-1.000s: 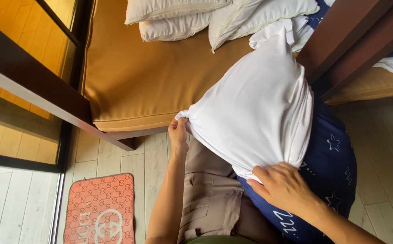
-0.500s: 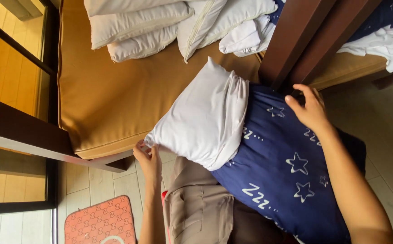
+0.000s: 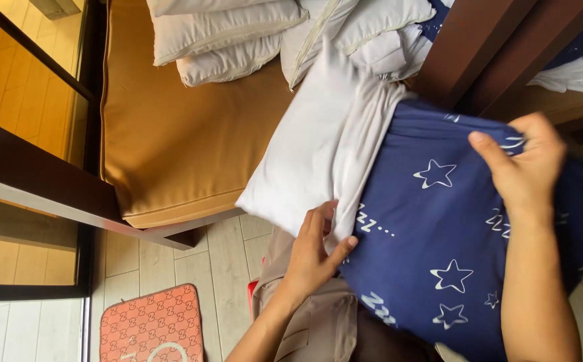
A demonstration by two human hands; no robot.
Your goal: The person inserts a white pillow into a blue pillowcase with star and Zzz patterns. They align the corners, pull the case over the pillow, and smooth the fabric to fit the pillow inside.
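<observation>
Beside tan mattress (image 3: 171, 141), hands on half-cased pillow (image 3: 318, 147)

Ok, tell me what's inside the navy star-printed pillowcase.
A white pillow, half in the navy star-printed pillowcase; its inserted part is covered. Left hand grips the opening, right hand the top.

Tan mattress (image 3: 171, 141), pale plank floor (image 3: 228, 268), red mat (image 3: 147, 325)
</observation>
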